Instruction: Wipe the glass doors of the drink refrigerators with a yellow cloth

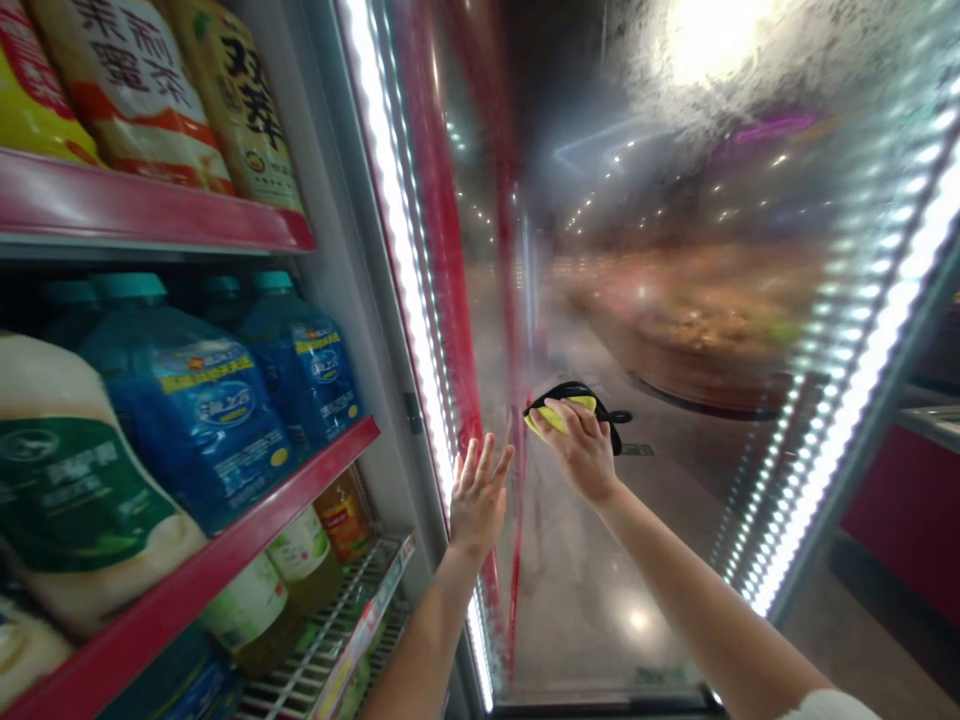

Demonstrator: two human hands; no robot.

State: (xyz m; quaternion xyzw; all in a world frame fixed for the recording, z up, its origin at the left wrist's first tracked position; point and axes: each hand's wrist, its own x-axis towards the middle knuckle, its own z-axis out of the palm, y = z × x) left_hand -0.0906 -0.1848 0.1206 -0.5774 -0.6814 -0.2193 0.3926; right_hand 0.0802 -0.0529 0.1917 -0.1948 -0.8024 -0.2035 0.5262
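My right hand (581, 450) presses a yellow cloth with black edging (562, 412) against the glass door (600, 600), its fingers bent over the cloth. A black loop sticks out on the cloth's right side. To the left and slightly lower, my left hand (480, 495) has its fingers spread, with nothing in it, close to the lit strip at the door's edge. Whether its fingertips touch the glass cannot be made out.
Shelves with red edges (300, 500) on the left hold large blue bottles (217, 400), a white bottle with a green label (82, 480) and drink cartons or bottles above. A bright light strip (847, 440) runs down the door's right side.
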